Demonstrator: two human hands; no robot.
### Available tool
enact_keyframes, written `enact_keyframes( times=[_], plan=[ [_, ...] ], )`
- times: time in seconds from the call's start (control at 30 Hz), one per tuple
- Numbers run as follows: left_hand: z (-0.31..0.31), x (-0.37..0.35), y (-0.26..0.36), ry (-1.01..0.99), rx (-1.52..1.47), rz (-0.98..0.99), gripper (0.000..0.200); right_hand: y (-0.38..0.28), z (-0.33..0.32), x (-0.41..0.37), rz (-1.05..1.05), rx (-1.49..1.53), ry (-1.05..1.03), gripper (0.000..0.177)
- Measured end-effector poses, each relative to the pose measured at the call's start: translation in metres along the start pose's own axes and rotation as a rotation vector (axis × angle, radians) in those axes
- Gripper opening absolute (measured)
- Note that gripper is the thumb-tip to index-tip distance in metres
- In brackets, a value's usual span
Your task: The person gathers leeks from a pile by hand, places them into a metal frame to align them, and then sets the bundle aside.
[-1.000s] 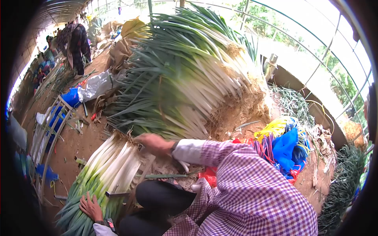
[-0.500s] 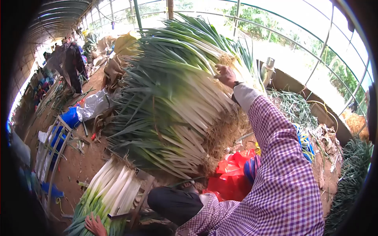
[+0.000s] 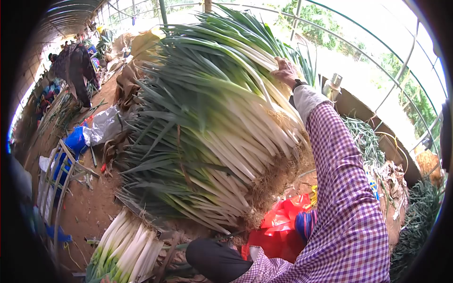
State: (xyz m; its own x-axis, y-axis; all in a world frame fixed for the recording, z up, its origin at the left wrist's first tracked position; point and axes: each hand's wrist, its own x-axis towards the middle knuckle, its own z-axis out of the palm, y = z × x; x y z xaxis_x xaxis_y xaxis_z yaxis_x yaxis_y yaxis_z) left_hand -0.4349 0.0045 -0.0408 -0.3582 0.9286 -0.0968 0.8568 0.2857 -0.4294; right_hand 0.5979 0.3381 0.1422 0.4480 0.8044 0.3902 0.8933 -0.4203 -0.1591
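A big heap of long green onions (image 3: pixel 236 137) lies in front of me, leaves to the left and hairy roots to the right. My right hand (image 3: pixel 286 71) is at the heap's far upper right, its fingers bent over the white stalks of green onions there. Down at the lower left, a smaller bundle of green onions (image 3: pixel 127 247) rests with its roots up toward the heap. Only a sliver of my left hand (image 3: pixel 106 280) shows at the bottom edge, by that bundle's leaves; its fingers are hidden.
A red plastic sheet (image 3: pixel 278 231) and a roll of coloured ties (image 3: pixel 306 224) lie beside my knee (image 3: pixel 214 259). Metal hoops (image 3: pixel 61 179) stand at left. A metal canister (image 3: pixel 332 86) is by the right wall. Farther back at left, a person (image 3: pixel 75 68) bends over.
My right hand has moved up and right along the far side of the heap. The view has shifted, and my left hand has dropped almost out of the picture.
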Motion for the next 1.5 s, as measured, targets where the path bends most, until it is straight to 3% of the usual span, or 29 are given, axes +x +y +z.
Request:
enact_keyframes(
  times=[0.1,0.23,0.3,0.33,0.43,0.63,0.77,0.83,0.9,0.93,1.03,1.13,1.17,1.2,1.3,1.33,1.5],
  plan=[
    [-0.004,0.002,0.004,-0.075,0.066,-0.051,0.055,-0.003,0.009,0.02,-0.004,-0.049,-0.075,0.09],
    [-0.012,0.002,0.003,-0.159,0.081,-0.063,0.056,0.007,0.037,0.052,0.017,-0.027,-0.071,0.098],
    [0.003,0.005,-0.006,-0.105,0.102,0.001,0.056,0.011,0.043,0.067,0.043,0.036,-0.059,0.1],
    [0.007,0.005,-0.008,-0.078,0.111,0.035,0.056,-0.002,0.032,0.061,0.093,-0.003,-0.058,0.089],
    [0.008,0.008,-0.001,-0.194,0.204,-0.05,0.055,-0.022,0.009,0.051,0.049,-0.039,-0.139,0.08],
    [0.006,0.008,0.004,-0.223,0.239,-0.06,0.054,-0.03,0.008,0.044,0.029,-0.188,-0.225,0.086],
    [0.003,0.007,0.001,-0.211,0.07,-0.044,0.054,-0.038,0.003,0.037,0.017,-0.1,-0.177,0.085],
    [-0.005,0.005,0.002,-0.246,-0.014,-0.092,0.054,-0.04,0.002,0.029,0.029,-0.047,-0.162,0.075],
    [-0.009,0.004,0.0,-0.287,0.029,-0.078,0.055,-0.042,0.011,0.025,0.042,-0.056,-0.078,0.075],
    [-0.011,0.006,-0.002,-0.305,0.053,-0.066,0.056,-0.043,0.014,0.025,0.062,-0.048,-0.069,0.079],
    [-0.025,-0.001,0.006,-0.287,-0.265,-0.23,0.057,-0.049,0.008,0.026,0.065,-0.064,-0.094,0.082],
    [-0.015,0.006,0.005,-0.349,0.135,-0.075,0.057,-0.053,-0.013,0.021,0.084,0.006,-0.2,0.086],
    [-0.015,0.004,0.002,-0.33,0.088,-0.087,0.057,-0.052,-0.017,0.02,0.088,0.036,-0.251,0.087],
    [-0.016,0.0,0.003,-0.31,0.038,-0.101,0.056,-0.05,-0.021,0.02,0.099,0.056,-0.315,0.1],
    [-0.023,0.001,0.006,-0.311,0.024,-0.111,0.056,-0.042,-0.016,0.021,0.03,0.23,-0.254,0.109],
    [-0.025,0.005,0.011,-0.324,0.043,-0.1,0.055,-0.044,-0.026,0.022,0.061,0.306,-0.335,0.117],
    [-0.013,0.003,0.005,-0.22,-0.072,-0.107,0.054,-0.042,-0.027,0.033,0.034,0.302,-0.474,0.123]
  ],
)
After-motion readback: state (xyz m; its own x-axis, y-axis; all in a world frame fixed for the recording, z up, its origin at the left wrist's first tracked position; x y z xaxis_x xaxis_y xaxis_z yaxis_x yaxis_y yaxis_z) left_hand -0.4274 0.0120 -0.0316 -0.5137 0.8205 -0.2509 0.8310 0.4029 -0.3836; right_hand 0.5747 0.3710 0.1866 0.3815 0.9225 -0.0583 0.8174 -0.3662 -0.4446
